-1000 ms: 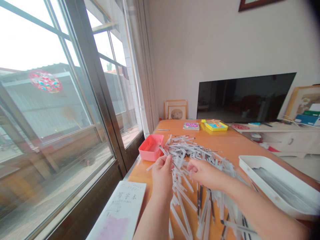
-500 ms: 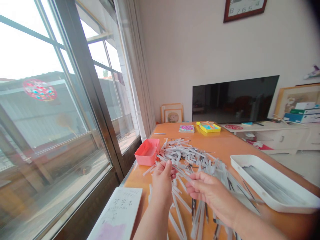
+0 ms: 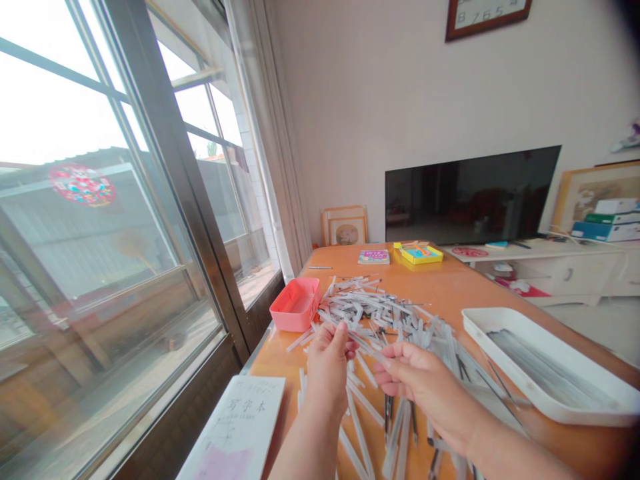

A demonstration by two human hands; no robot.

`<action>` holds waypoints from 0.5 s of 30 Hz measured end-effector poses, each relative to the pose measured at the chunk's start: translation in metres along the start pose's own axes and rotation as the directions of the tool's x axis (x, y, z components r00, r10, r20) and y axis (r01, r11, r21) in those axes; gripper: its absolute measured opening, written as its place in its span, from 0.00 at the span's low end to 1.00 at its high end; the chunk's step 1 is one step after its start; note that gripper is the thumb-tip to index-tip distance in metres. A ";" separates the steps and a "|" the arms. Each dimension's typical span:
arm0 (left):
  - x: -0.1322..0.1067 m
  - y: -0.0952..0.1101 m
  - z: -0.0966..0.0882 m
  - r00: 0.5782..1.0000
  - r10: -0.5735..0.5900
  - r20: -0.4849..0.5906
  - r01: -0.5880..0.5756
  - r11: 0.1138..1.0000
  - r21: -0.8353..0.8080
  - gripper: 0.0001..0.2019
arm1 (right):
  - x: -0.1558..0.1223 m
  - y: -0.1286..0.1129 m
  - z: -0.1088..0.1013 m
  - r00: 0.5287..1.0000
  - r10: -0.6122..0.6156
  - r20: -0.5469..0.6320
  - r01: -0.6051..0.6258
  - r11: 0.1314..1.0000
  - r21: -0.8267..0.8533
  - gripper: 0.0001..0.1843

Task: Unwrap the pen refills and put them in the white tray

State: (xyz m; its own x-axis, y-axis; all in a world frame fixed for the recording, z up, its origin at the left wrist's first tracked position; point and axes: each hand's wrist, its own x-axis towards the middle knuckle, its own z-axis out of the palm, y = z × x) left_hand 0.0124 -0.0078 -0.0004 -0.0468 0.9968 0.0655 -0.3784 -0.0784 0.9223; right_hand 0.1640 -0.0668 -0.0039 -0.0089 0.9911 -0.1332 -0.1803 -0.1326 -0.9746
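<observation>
Over the near part of the table, my left hand [image 3: 326,363] pinches one end of a thin translucent plastic tube [image 3: 368,348]. The fingers of my right hand [image 3: 419,381] are closed on the tube's other end, so it spans the gap between both hands. Fingertips hide its ends, and I cannot make out whether something is inside it. Beneath and beyond the hands spreads a loose heap of similar clear tubes [image 3: 360,307] and thin dark-tipped rods that look like pen refills [image 3: 414,421].
Left of the heap is a pink plastic box [image 3: 295,308]. A white tray [image 3: 530,412] at the right holds a bundle of slim tubes [image 3: 547,367]. A booklet [image 3: 235,427] lies front left; a yellow box [image 3: 420,255] and a purple booklet [image 3: 373,257] sit farther back.
The view has shifted very slightly. Both hands keep nearly the same place and the same grip on the tube.
</observation>
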 end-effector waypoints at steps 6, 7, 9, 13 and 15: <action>-0.005 -0.002 0.004 0.998 -0.037 0.055 0.036 0.999 0.013 0.20 | 0.000 0.001 0.002 0.999 -0.035 -0.018 0.036 0.999 0.033 0.22; -0.005 -0.001 0.005 0.997 -0.039 0.059 0.038 0.999 0.012 0.20 | 0.001 0.001 0.002 0.999 -0.034 -0.020 0.034 0.999 0.039 0.23; -0.006 0.001 0.007 0.997 -0.047 0.067 0.047 0.999 0.008 0.20 | 0.001 0.001 0.002 0.999 -0.031 -0.019 0.032 0.999 0.037 0.24; -0.010 0.001 0.010 0.995 -0.041 0.086 0.042 0.999 0.001 0.19 | 0.003 0.001 0.001 0.997 -0.074 -0.032 0.074 0.997 -0.016 0.22; -0.012 -0.001 0.012 0.995 -0.036 0.091 0.036 0.999 -0.005 0.19 | 0.004 0.002 0.000 0.993 -0.110 -0.048 0.108 0.994 -0.035 0.21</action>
State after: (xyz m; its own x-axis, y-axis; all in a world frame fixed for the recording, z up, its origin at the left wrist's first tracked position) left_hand 0.0241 -0.0193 0.0028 0.0510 0.9965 0.0669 -0.3841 -0.0423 0.9223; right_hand 0.1638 -0.0630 -0.0059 0.0579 0.9977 -0.0340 -0.1459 -0.0253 -0.9890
